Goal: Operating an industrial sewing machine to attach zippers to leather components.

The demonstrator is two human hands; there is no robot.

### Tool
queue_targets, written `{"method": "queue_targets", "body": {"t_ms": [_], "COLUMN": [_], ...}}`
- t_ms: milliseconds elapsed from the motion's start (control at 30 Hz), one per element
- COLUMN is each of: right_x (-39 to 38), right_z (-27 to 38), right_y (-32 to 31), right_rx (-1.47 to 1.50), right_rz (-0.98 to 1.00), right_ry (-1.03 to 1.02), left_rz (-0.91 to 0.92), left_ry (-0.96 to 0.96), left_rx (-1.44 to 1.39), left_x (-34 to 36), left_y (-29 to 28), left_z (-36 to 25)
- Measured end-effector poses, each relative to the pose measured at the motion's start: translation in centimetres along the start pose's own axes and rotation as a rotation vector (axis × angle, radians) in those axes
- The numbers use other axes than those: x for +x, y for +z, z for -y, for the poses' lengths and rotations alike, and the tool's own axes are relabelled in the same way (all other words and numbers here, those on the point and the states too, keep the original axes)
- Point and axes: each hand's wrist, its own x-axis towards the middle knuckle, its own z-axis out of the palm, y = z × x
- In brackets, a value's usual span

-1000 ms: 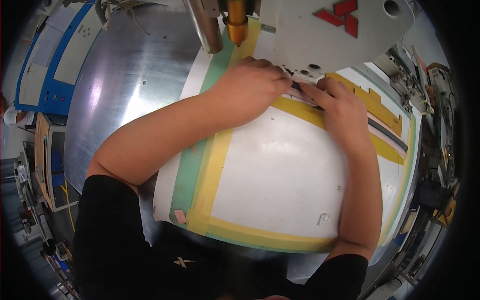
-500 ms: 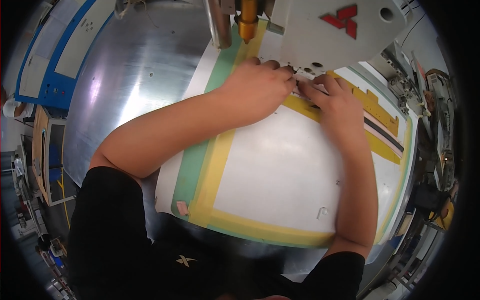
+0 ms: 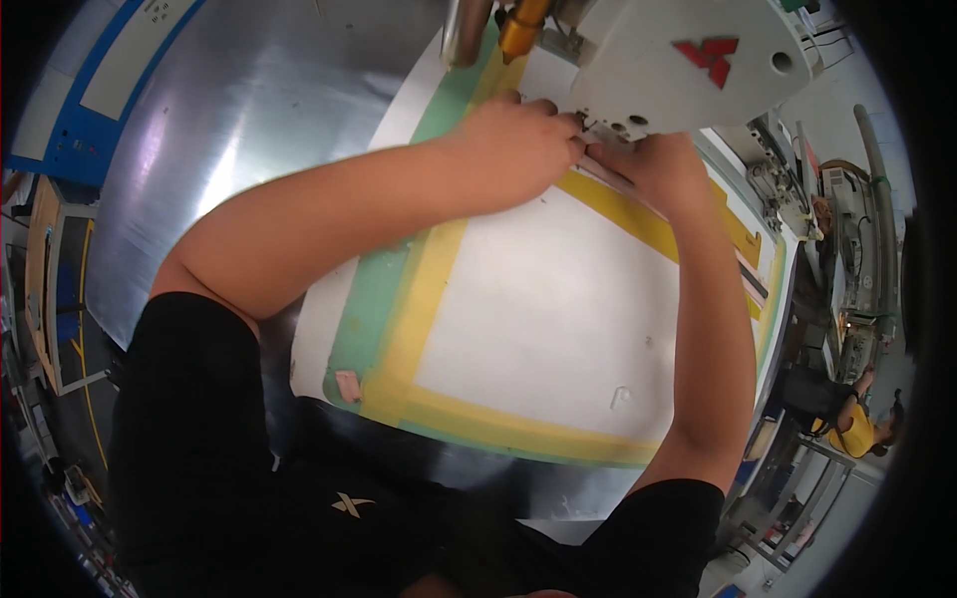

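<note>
Head view: I look down on two bare hands, brought close together just below the machine head (image 3: 688,75). The left hand (image 3: 523,149) has its fingers bent and drawn in, knuckles up, fingertips at the near end of the strip (image 3: 616,181). I cannot tell from here whether they pinch it, since the tips are partly hidden. The right hand (image 3: 666,171) is half curled, its thumb laid out along the strip toward the left fingertips; its other fingers are hidden from me, so I cannot tell whether it has hold of anything.

The strip, pinkish, lies in the small gap between the hands, runs under the right one and shows again to the right of that forearm, where a dark band goes along it. On my side of it, below both hands, is the ochre band (image 3: 638,227); the yellow bar (image 3: 738,234) sits to the right of the right wrist.

Just above the left hand I see the brass nozzle (image 3: 520,32), with the metal post (image 3: 465,32) to its left. Below the hands spreads the white board (image 3: 538,309). Under the left forearm pass the green tape (image 3: 364,299) and the yellow tape (image 3: 436,309). Well left of that hand is the steel table (image 3: 269,125).
</note>
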Motion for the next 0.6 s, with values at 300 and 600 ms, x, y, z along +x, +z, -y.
{"method": "queue_targets", "body": {"t_ms": [300, 600], "right_x": [-3.6, -9.7], "right_z": [-5.6, -15.0], "right_y": [-5.4, -10.2], "right_rx": [-0.366, -0.528], "right_rz": [0.119, 0.159], "right_ry": [0.262, 0.581], "left_rz": [0.077, 0.096], "left_ry": [-0.034, -0.114], "left_rx": [0.013, -0.008], "left_x": [-0.2, -1.0], "left_y": [-0.3, -0.8], "left_z": [0.0, -0.3]}}
